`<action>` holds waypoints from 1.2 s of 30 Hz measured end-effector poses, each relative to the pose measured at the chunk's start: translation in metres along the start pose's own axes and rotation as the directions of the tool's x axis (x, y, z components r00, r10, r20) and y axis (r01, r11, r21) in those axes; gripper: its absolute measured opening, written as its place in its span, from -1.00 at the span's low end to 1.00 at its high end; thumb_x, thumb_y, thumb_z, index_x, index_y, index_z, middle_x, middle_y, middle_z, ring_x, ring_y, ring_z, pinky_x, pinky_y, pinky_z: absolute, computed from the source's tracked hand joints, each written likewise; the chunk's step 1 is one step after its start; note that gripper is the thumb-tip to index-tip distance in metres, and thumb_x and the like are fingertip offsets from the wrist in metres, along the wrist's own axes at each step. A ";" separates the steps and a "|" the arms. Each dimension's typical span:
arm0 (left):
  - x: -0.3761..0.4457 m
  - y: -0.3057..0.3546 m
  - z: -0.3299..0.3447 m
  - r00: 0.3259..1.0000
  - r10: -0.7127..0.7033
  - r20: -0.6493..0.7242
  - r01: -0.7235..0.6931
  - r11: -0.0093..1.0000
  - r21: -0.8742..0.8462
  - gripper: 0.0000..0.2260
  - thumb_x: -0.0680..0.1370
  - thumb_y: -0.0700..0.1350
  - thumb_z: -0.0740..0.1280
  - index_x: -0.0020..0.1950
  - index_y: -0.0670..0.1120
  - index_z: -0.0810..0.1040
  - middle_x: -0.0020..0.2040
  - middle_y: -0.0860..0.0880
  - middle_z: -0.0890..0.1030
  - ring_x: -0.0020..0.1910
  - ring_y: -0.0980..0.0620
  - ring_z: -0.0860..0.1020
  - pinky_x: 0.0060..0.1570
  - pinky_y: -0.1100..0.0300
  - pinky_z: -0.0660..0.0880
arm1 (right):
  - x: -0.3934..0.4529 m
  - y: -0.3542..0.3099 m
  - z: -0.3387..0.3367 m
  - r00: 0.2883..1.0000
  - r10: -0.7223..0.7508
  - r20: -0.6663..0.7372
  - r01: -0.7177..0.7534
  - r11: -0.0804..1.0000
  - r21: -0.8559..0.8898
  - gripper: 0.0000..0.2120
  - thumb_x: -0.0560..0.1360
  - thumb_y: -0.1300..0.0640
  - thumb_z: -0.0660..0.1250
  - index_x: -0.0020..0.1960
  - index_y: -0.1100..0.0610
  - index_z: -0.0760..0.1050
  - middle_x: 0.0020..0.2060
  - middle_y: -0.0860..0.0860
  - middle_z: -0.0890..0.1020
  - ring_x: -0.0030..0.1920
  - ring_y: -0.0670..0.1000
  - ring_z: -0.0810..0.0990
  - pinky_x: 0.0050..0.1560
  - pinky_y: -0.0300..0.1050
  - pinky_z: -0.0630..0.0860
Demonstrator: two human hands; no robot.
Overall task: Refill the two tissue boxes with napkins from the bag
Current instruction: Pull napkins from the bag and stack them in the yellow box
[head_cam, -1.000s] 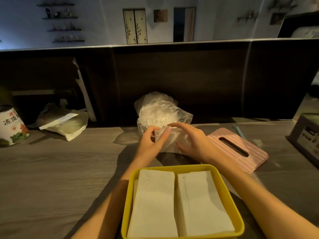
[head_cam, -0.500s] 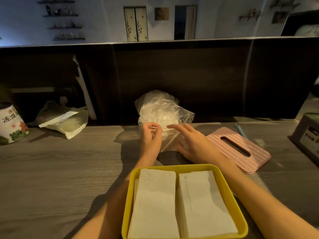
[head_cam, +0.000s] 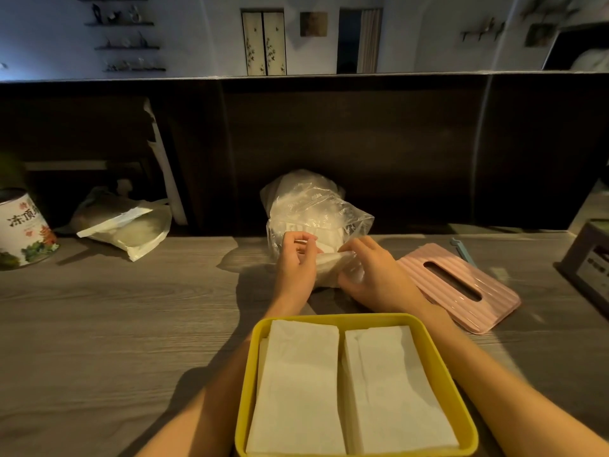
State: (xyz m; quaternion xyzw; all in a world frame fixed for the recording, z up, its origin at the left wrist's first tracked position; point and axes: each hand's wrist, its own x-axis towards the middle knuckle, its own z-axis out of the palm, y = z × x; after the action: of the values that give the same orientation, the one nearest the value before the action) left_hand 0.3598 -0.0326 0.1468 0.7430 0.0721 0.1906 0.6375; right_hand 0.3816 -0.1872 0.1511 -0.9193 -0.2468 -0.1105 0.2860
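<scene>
Head view: our left hand (head_cam: pixel 296 262) and right hand (head_cam: pixel 369 275) both pinch napkins (head_cam: pixel 324 265) at the mouth of the clear bag (head_cam: pixel 313 209). Yellow box (head_cam: pixel 441 364), napkin-filled, sits nearest us; pink lid (head_cam: pixel 461 285) right, tin can (head_cam: pixel 23 229) far left.

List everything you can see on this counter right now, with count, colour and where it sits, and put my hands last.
yellow tissue box: one, yellow, open, nearest the camera
napkin stacks: two, white, side by side inside the yellow tissue box
napkin bag: one, clear plastic, centre back of the wooden counter
pink lid: one, pink, slotted, flat on the counter at right
tea tin: one, white with print, far left
white pouch: one, back left
dark box: one, right edge, partly cut off
left hand: grip on the napkin bag
right hand: grip on the napkin bag
</scene>
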 end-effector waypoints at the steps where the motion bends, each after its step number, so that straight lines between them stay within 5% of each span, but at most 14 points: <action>1: 0.000 0.001 0.000 1.000 -0.007 -0.002 0.007 1.000 -0.009 -0.82 0.69 -0.01 0.19 0.23 -0.05 0.46 0.03 -0.04 0.60 0.02 0.05 0.56 -0.17 0.31 0.45 | 0.000 -0.001 0.002 0.999 0.041 -0.018 -0.039 0.991 0.129 -0.64 0.51 0.03 0.49 0.25 0.00 0.48 0.20 -0.10 0.52 0.14 -0.09 0.53 0.00 -0.34 0.47; 6: -0.002 0.007 0.000 0.998 -0.066 -0.004 0.066 0.996 -0.061 -0.66 0.68 0.11 0.16 0.17 -0.13 0.53 -0.05 0.07 0.58 -0.05 0.16 0.53 -0.14 0.29 0.43 | -0.002 -0.002 0.012 0.970 0.245 0.002 -0.182 0.715 0.675 -0.62 0.49 0.22 0.50 0.22 0.00 0.45 0.10 -0.07 0.58 0.07 -0.03 0.64 -0.19 -0.29 0.61; 9: -0.006 0.012 0.000 0.990 -0.140 0.005 0.140 0.980 -0.140 -0.62 0.67 0.17 0.16 0.17 -0.11 0.54 -0.04 0.09 0.58 -0.04 0.14 0.54 -0.13 0.25 0.49 | -0.003 -0.008 0.017 0.962 0.266 0.062 -0.218 0.613 0.760 -0.53 0.48 0.32 0.47 0.29 0.01 0.43 0.13 0.01 0.54 -0.10 -0.05 0.69 -0.22 -0.17 0.68; 15: -0.008 0.015 -0.003 0.989 -0.139 0.044 0.143 0.981 -0.127 -0.63 0.64 0.22 0.16 0.20 -0.02 0.52 0.00 0.12 0.56 -0.02 0.13 0.53 -0.14 0.24 0.52 | 0.000 -0.009 0.024 0.975 0.179 0.131 -0.215 0.623 0.752 -0.37 0.47 0.28 0.49 0.38 -0.14 0.33 0.31 0.12 0.43 0.10 0.12 0.66 -0.11 0.03 0.71; 21: -0.008 0.013 -0.006 0.990 -0.124 0.062 0.131 0.982 -0.133 -0.69 0.63 0.23 0.18 0.07 0.04 0.55 0.01 0.08 0.60 0.07 0.02 0.57 0.17 0.02 0.56 | 0.000 -0.003 0.018 0.978 0.102 0.182 -0.199 0.706 0.680 -0.24 0.49 0.16 0.50 0.52 -0.18 0.17 0.43 0.04 0.37 0.35 0.13 0.50 0.21 0.10 0.63; 25: -0.003 0.017 -0.017 0.976 -0.089 0.200 0.085 0.996 0.029 -0.75 0.59 0.25 0.24 0.06 0.11 0.53 0.03 0.09 0.58 0.03 0.10 0.55 -0.02 0.19 0.53 | 0.003 0.006 0.011 0.982 0.034 0.185 -0.146 0.755 0.639 -0.20 0.48 0.08 0.49 0.55 -0.21 0.13 0.45 0.01 0.38 0.37 0.06 0.48 0.13 -0.12 0.62; 29: 0.005 0.010 -0.039 0.920 -0.001 0.392 -0.145 0.928 0.344 -0.67 0.46 0.07 0.53 0.17 0.08 0.56 0.06 0.16 0.58 0.03 0.19 0.55 -0.15 0.36 0.48 | 0.004 0.018 -0.005 0.955 -0.023 0.297 -0.113 0.895 0.432 -0.32 0.58 0.10 0.43 0.55 -0.22 0.18 0.40 -0.06 0.45 0.31 -0.06 0.52 0.02 -0.34 0.57; 32: 0.007 0.005 -0.047 0.940 0.047 0.339 -0.185 0.903 0.389 -0.73 0.44 -0.04 0.55 0.10 0.02 0.60 0.00 0.09 0.62 0.01 0.10 0.58 -0.12 0.25 0.57 | 0.005 0.012 -0.014 0.981 0.018 0.192 -0.082 0.940 0.331 -0.55 0.60 0.10 0.40 0.45 -0.07 0.41 0.23 -0.09 0.58 0.10 -0.19 0.57 -0.12 -0.44 0.54; 36: 0.005 0.013 -0.049 0.932 -0.011 0.363 -0.120 0.935 0.335 -0.70 0.42 0.01 0.56 0.11 0.04 0.60 0.06 0.06 0.63 0.08 0.09 0.58 0.06 0.09 0.60 | 0.006 0.007 -0.021 1.000 0.006 0.016 -0.013 0.908 0.418 -0.71 0.57 0.09 0.44 0.27 -0.03 0.55 0.04 -0.15 0.67 0.04 -0.21 0.64 -0.02 -0.37 0.58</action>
State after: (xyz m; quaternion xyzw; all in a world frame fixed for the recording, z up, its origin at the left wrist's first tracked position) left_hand 0.3448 0.0117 0.1662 0.8688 -0.0337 0.0534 0.4911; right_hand 0.3886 -0.2019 0.1667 -0.8387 -0.2624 -0.0470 0.4749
